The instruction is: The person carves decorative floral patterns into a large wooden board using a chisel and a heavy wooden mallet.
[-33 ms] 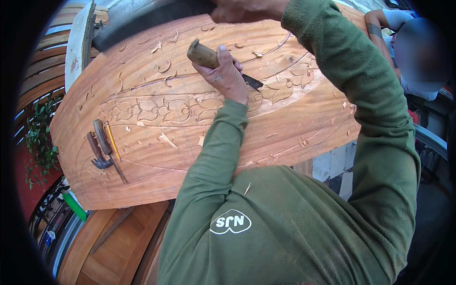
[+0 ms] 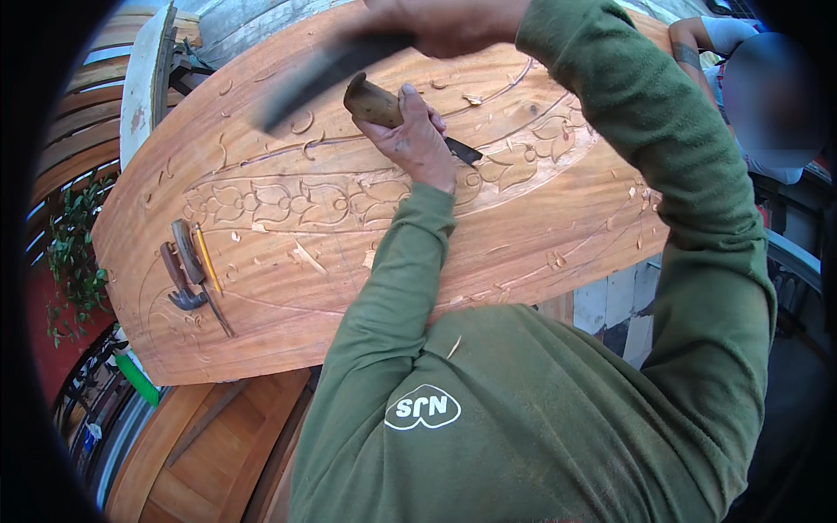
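My left hand (image 2: 410,144) is closed round the thick wooden handle of a chisel (image 2: 375,102). Its dark blade (image 2: 464,152) comes out on the other side of the fist and rests at the carved flower band. At the top, my right hand (image 2: 458,24) grips a long dark bar-like striker (image 2: 327,77), raised and smeared by motion, its far end left of the chisel's butt. Under both hands lies a large wooden panel (image 2: 488,253) with carved leaves and blossoms (image 2: 318,200). Curled shavings (image 2: 301,122) are scattered over it.
On the panel's left part lie a hammer (image 2: 180,283), a wooden-handled chisel (image 2: 187,253) and a yellow pencil (image 2: 207,257). Another person (image 2: 697,57) is at the panel's far right. A plant (image 2: 77,248) stands left; a panelled wooden piece (image 2: 209,444) lies below.
My right hand has swung the dark striker downward, its end dropping toward the chisel's butt. The left hand and the chisel stay in place.
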Tool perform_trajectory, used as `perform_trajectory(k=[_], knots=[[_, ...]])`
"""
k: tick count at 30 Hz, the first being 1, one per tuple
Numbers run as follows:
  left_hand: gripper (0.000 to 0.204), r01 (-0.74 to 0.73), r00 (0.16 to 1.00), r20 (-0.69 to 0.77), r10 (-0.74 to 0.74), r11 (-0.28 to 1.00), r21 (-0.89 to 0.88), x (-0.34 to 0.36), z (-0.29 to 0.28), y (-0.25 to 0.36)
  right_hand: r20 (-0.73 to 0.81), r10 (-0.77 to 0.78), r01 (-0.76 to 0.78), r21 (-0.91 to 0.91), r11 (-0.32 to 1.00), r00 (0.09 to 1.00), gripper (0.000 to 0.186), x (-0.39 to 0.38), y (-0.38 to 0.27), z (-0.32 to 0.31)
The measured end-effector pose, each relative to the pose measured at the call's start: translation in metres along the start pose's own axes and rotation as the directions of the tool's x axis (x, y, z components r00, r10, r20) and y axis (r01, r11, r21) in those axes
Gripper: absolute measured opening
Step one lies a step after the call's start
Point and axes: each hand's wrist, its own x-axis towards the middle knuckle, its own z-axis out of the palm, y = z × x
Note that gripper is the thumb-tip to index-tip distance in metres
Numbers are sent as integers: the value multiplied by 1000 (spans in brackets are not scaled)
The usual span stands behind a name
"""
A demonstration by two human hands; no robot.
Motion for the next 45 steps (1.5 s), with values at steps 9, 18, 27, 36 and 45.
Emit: perform_trajectory(k=[9, 18, 27, 36, 45], knots=[[32, 72, 997, 9, -72, 997, -29, -15, 5, 14, -36, -85, 85, -10, 996, 996, 80, -21, 3, 12], [24, 188, 966, 138, -217, 962, 199, -47, -31, 90, -404, 391, -214, 417, 884, 827, 78, -152, 0, 75], [76, -675, 497, 620, -607, 179, 716, -95, -51, 76, -13, 937, -103, 993, 52, 350, 81, -289, -99, 197], [59, -789, 517, 767, -380, 137, 599, -104, -52, 91, 174, 931, 464, 828, -314, 320, 57, -331, -131, 241], [35, -691, 693, 620, -369, -93, 717, -46, -58, 79, 85, 927, 508, 816, -275, 366, 53, -339, -130, 245]])
